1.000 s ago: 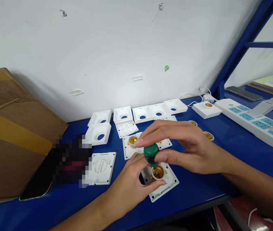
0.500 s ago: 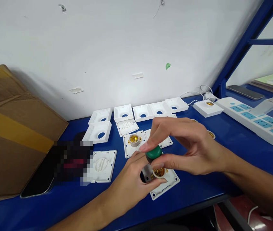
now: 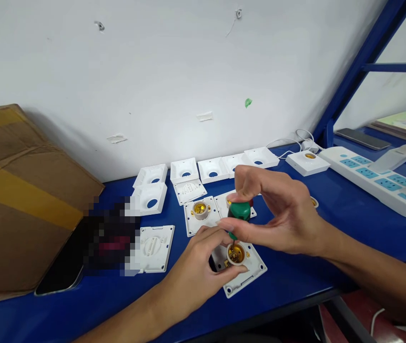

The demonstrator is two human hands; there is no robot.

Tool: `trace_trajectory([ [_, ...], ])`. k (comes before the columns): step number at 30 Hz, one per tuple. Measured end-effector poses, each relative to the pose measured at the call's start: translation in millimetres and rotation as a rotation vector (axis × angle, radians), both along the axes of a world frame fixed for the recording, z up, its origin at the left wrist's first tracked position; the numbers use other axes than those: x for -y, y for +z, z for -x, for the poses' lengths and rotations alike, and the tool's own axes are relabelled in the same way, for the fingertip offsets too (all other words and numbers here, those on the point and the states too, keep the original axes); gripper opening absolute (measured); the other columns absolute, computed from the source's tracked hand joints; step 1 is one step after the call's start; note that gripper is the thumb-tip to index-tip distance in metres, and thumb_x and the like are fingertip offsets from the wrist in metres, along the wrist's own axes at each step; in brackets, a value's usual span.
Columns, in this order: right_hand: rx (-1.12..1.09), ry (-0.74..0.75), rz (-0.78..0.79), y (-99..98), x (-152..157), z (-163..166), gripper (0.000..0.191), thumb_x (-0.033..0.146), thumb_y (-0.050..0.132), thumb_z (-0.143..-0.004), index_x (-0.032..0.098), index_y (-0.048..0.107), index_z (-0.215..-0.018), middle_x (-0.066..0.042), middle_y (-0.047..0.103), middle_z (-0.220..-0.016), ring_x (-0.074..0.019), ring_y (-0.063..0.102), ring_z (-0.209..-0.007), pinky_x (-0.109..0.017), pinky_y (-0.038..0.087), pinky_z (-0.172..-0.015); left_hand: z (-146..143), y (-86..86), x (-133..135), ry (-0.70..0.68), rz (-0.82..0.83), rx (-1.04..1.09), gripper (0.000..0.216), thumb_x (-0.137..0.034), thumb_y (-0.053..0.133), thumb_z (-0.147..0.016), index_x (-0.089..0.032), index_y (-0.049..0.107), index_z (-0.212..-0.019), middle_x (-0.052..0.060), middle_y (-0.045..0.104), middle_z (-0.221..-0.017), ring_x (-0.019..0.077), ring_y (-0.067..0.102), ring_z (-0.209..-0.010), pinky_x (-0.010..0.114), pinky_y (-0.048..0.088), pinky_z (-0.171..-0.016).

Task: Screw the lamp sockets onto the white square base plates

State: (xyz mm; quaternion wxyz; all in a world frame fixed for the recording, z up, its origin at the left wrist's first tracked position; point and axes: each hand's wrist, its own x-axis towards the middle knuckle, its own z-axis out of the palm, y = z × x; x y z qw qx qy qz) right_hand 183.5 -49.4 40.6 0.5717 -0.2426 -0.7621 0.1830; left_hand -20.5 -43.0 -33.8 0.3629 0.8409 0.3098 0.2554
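Reference point: white square plastic base plate with corner holes [image 3: 253, 269], flat on the blue tabletop [image 3: 289, 283], carrying a round pale cup with brass lining [image 3: 238, 257]

Left to right:

- Far left of the base plate: brown cardboard box with yellowish tape [image 3: 17, 224]; just beside it a dark item, blurred, identity cannot be told
- Left of the base plate, well apart: flat white square plastic plate with round raised centre [image 3: 158, 257]
- Left and beyond: pair of white open plastic covers with round holes [image 3: 140, 200]
- At the base plate's left edge: left hand [image 3: 201, 259], its grip closed round the cup, thumb on the near side, fingers on the far side
- Just beyond: second white square plate with brass-lined cup [image 3: 190, 221]
- Above the base plate: screwdriver with stubby green-and-black handle [image 3: 240, 211], long axis near upright, handle end leaning slightly right, shaft down into the cup; tip contact cannot be told
- Right and above: right hand [image 3: 285, 214], grip pinching the handle between thumb and fingers

Key relation: cup lies directly below the right grip, slightly left, in line with the shaft; left hand is nearer the cup, right hand holds the tool

- Far right, beyond: long white power strip with light-blue outlets [image 3: 331, 157]
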Motion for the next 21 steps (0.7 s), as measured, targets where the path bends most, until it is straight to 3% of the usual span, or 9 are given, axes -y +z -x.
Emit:
trace_trajectory([
  [9,0.193,-0.293,-0.194,4.1,8,3,0.035,0.022,0.078,-0.094,0.022,0.046,-0.079,0.007,0.038,-0.074,-0.0112,0.036,-0.068,-0.029,0.035,-0.061,-2,2.8,1,0.015,-0.022,0.023,0.031,-0.027,0.092,-0.080,-0.024,0.073,-0.105,0.003,0.077,-0.113,0.0276,0.070,-0.108,0.038,0.057,-0.095],
  [12,0.247,-0.336,-0.272,5.9,9,3,0.032,0.031,0.078,-0.095,0.021,0.052,-0.079,0.005,0.047,-0.072,-0.0127,0.043,-0.068,-0.031,0.039,-0.062,-3,7.2,0,0.017,-0.050,0.030,0.031,-0.025,0.091,-0.080,-0.025,0.074,-0.106,0.002,0.077,-0.108,0.0264,0.071,-0.102,0.038,0.058,-0.093],
  [14,0.257,-0.289,-0.276,7.3,10,2,0.029,0.034,0.077,-0.096,0.018,0.057,-0.081,0.000,0.058,-0.076,-0.0149,0.052,-0.071,-0.034,0.043,-0.066,-4,10.5,0,-0.010,-0.044,0.010,0.028,-0.023,0.088,-0.082,-0.027,0.073,-0.106,0.000,0.077,-0.102,0.0247,0.071,-0.096,0.038,0.058,-0.093],
  [17,0.214,-0.155,-0.195,9.0,10,0,0.017,0.025,0.070,-0.099,0.014,0.063,-0.089,-0.006,0.068,-0.085,-0.0174,0.062,-0.082,-0.036,0.050,-0.073,-5,11.6,0,-0.006,-0.040,-0.006,0.030,-0.021,0.087,-0.083,-0.027,0.072,-0.108,0.000,0.077,-0.106,0.0256,0.071,-0.100,0.040,0.058,-0.097],
  [19,0.158,-0.040,-0.064,9.8,11,-3,0.007,0.019,0.067,-0.100,0.013,0.066,-0.098,-0.005,0.070,-0.089,-0.0159,0.065,-0.086,-0.032,0.053,-0.077,-4,9.5,0,0.006,-0.042,0.003,0.033,-0.023,0.089,-0.081,-0.027,0.072,-0.110,0.001,0.077,-0.110,0.0276,0.070,-0.107,0.041,0.056,-0.102],
  [21,0.109,0.056,0.087,10.3,11,-6,0.010,0.020,0.069,-0.100,0.013,0.067,-0.106,-0.004,0.071,-0.094,-0.0135,0.066,-0.088,-0.028,0.055,-0.079,-2,6.6,0,-0.002,-0.040,0.008,0.034,-0.025,0.090,-0.081,-0.027,0.072,-0.110,0.001,0.077,-0.110,0.0284,0.070,-0.109,0.042,0.055,-0.103],
])
